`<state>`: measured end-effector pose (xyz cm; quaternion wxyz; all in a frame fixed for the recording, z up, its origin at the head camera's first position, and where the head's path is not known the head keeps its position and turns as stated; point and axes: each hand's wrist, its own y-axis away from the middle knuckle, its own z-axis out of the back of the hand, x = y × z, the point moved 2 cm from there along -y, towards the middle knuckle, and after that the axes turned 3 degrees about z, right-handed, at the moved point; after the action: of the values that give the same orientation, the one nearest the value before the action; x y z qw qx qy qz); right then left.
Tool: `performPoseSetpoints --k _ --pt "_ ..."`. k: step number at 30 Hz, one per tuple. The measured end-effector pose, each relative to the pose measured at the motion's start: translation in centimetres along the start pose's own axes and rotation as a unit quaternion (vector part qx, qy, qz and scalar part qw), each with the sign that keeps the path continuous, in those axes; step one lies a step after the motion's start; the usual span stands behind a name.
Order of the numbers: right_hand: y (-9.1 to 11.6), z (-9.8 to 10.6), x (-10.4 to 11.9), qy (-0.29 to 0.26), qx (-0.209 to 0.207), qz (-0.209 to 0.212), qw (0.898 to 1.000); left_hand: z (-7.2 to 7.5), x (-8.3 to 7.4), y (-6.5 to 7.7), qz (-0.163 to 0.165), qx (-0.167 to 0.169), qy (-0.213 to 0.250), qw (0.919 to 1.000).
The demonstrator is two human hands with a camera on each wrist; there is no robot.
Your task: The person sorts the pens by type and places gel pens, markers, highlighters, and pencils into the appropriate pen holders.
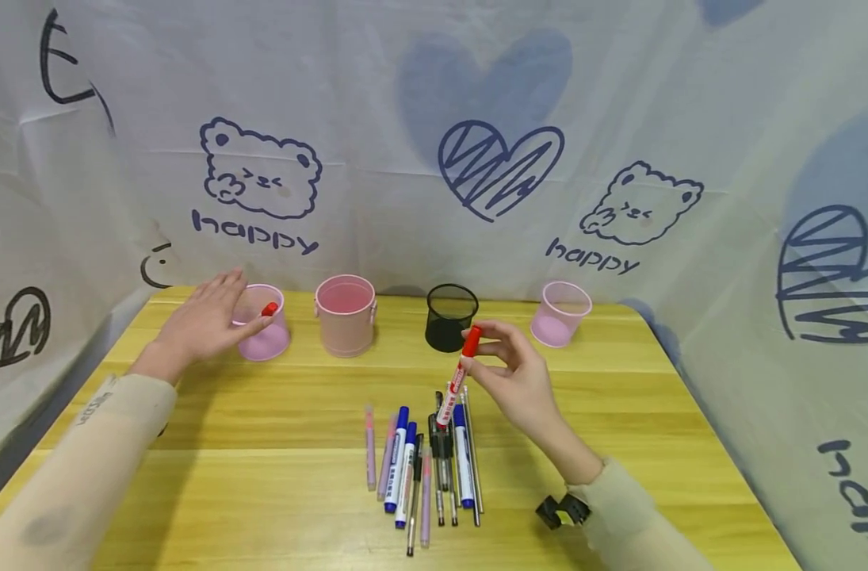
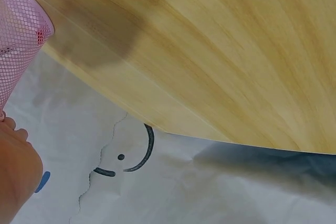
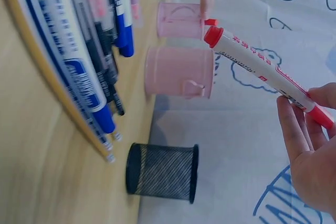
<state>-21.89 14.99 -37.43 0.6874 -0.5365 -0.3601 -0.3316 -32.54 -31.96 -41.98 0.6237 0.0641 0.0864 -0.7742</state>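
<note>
In the head view my right hand (image 1: 515,377) pinches a red marker (image 1: 453,388) between thumb and fingers near its red cap. The white barrel slants down over the loose pens. The right wrist view shows the marker (image 3: 268,72) from the side, in front of the pink cups. At the far left, my left hand (image 1: 204,317) rests at the rim of a pink mesh cup (image 1: 265,342), thumb stretched across its near side. Another red marker's end (image 1: 269,309) sticks out of this cup beside the thumb. The left wrist view shows this mesh cup (image 2: 21,40) with the hand (image 2: 18,166) at its rim.
A pink bucket (image 1: 346,325), a black mesh cup (image 1: 448,325) and another pink cup (image 1: 560,317) stand along the table's back edge. Blue-capped markers (image 1: 398,460), pink pens (image 1: 425,500), black pens (image 1: 414,507) and pencils (image 1: 473,460) lie mid-table. A printed cloth (image 1: 376,198) hangs behind.
</note>
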Motion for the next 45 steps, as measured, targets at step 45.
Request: performPoseSetpoints --k 45 --pt "-11.3 -9.9 2.6 -0.062 -0.003 0.126 0.99 -0.1 0.0 0.0 0.002 -0.01 -0.006 0.9999"
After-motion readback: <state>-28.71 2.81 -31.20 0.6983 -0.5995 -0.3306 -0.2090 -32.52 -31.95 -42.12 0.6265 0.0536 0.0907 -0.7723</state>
